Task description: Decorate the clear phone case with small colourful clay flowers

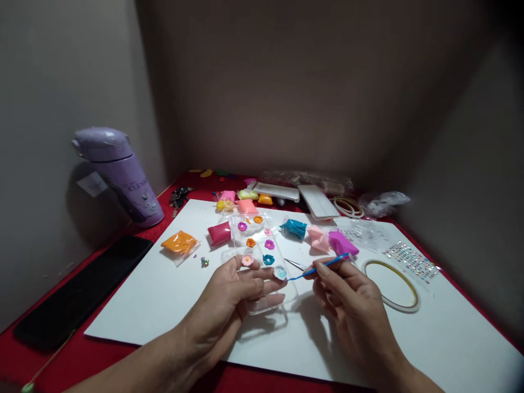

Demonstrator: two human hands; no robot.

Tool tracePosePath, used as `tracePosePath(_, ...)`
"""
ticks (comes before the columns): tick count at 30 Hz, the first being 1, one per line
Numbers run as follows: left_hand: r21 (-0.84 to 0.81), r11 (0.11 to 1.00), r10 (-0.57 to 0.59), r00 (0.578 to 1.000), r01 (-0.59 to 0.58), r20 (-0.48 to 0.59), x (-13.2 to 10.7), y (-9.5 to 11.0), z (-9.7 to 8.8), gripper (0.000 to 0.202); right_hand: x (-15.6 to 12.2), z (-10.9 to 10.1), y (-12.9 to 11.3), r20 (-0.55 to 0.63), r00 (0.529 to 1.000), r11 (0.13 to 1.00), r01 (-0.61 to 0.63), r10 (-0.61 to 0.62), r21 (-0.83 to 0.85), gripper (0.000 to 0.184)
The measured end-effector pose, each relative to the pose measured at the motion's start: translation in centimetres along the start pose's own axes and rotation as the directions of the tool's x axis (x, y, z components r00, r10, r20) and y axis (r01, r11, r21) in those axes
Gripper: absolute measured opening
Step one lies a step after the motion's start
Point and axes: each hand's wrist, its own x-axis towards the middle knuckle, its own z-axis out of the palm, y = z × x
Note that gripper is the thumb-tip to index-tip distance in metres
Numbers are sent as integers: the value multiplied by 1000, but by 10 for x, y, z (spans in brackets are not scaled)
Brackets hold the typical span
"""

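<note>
My left hand (229, 292) grips a clear phone case (262, 310), tilted above the white board, with its fingers showing through the plastic. Small clay flowers dot the case: a pink flower (247, 260), a teal flower (268, 260), a purple flower (269, 244) and several others. Close to the fingertips lies a pale blue and white flower (280, 272). My right hand (347, 295) pinches a thin blue modelling tool (323, 267). The tool's tip is right beside the pale flower; whether they touch I cannot tell. Behind, a pointed metal tool (293, 265) is partly hidden by that hand.
A white board (164, 305) bears clay packets, including an orange packet (180, 243), a red packet (220, 233) and a teal packet (295, 228). Rightward are a gem sheet (411, 262) and a tape roll (415, 303). A purple bottle (131, 185) and black phone (82, 292) stand left.
</note>
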Motion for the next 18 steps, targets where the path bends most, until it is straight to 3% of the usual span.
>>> tracePosePath(2, -3, 1000, 4, 1000, -4, 0, -1, 2, 1, 33, -4, -2, 0, 12, 988, 985, 152, -152, -87, 21)
tracePosePath(4, -13, 1000, -2, 1000, 2, -20, -1, 3, 1, 36, -11, -3, 0, 86, 910, 885, 415, -406, -213, 9)
tracePosePath(5, -21, 1000, -3, 1000, 2, -25, -1, 3, 1, 37, -14, -4, -1, 153, 827, 783, 562, -541, -267, 4)
tracePosePath(7, -35, 999, 1, 1000, -1, -11, 0, 3, 1, 38, -21, -4, -3, 337, 611, 527, 790, -716, -312, 18)
tracePosePath(8, -42, 999, 7, 1000, -7, 9, 0, 3, 1, 37, -23, -4, -5, 430, 515, 411, 855, -741, -315, 25)
tracePosePath(10, -51, 999, 11, 999, -9, 36, 2, 2, 0, 33, -26, -4, -7, 548, 398, 257, 913, -735, -318, 30)
tracePosePath(15, -83, 996, -23, 999, 26, 32, 2, 2, 1, 34, -22, -4, -6, 595, 299, 117, 938, -746, -325, 27)
tracePosePath(18, -98, 995, -27, 998, 32, 51, 1, 2, 1, 34, -20, -4, -4, 608, 290, 104, 941, -739, -322, 24)
